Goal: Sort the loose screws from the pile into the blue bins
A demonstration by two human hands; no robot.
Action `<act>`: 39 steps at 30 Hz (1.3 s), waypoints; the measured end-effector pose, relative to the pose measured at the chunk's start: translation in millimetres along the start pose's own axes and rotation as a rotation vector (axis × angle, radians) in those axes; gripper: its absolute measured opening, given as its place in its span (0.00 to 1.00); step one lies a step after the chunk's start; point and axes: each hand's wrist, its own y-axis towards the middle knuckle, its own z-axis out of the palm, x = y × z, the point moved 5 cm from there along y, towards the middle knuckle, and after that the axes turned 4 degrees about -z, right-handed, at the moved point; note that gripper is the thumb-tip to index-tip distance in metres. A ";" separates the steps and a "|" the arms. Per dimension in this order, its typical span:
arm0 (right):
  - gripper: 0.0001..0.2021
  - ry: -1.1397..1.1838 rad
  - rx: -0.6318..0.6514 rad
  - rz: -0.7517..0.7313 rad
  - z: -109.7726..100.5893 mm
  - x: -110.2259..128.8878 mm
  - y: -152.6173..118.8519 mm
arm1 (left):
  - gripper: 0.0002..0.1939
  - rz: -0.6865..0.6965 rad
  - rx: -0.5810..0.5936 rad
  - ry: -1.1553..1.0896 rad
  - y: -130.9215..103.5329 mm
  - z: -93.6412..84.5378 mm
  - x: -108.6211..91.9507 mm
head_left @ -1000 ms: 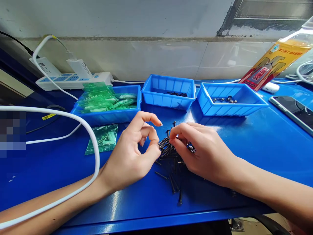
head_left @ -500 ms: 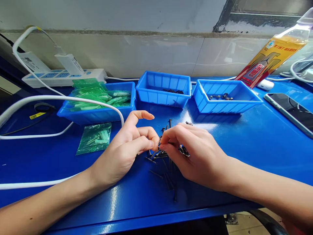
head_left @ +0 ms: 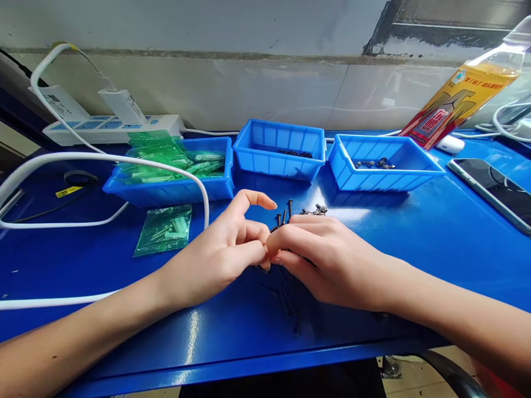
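Note:
My left hand (head_left: 228, 251) and my right hand (head_left: 332, 257) meet fingertip to fingertip over a pile of dark screws (head_left: 284, 216) on the blue table. The left thumb presses against a curled finger while the index finger arches free above. Thumb and index finger of my right hand are pinched together against the left fingertips. Whatever lies between the fingers is hidden. Small shiny metal parts (head_left: 320, 209) show just past the right knuckles. Left of my left hand lies a green plastic packet (head_left: 164, 229) with pale plugs and screws inside.
Behind the hands stand three blue bins: one with green packets (head_left: 155, 157), one with dark screws (head_left: 295, 153), one with metal parts (head_left: 381, 163). A white cable (head_left: 166, 161) loops at left before a power strip (head_left: 112, 130). A phone (head_left: 493, 179) and drink bottle (head_left: 460, 102) sit right.
My hands have drawn closer, and the right fingers now touch the left fingertips. The right hand has shifted slightly left, and more of the shiny parts behind it show.

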 end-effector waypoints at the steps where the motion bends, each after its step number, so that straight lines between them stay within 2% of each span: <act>1: 0.07 -0.002 0.014 -0.003 0.5 0.2 0.0 | 0.17 -0.002 -0.002 0.021 0.0 -0.3 -0.2; 7: 0.05 -0.010 0.051 -0.022 0.5 0.8 0.2 | 0.19 0.050 -0.004 0.042 -1.6 -0.4 -0.8; 11: 0.07 -0.023 0.034 -0.032 -1.0 2.0 0.6 | 0.20 0.035 -0.001 -0.068 -3.8 1.2 2.5; 25: 0.07 -0.077 -0.090 -0.022 -4.4 1.7 0.7 | 0.26 -0.064 -0.117 -0.378 -8.4 4.6 3.4; 34: 0.07 -0.122 -0.136 -0.001 -3.0 1.0 0.8 | 0.24 -0.079 -0.200 -0.274 -8.8 1.2 4.7; 39: 0.07 -0.155 -0.144 -0.014 -1.9 3.4 -0.5 | 0.25 -0.106 -0.249 -0.381 -7.0 -2.9 4.8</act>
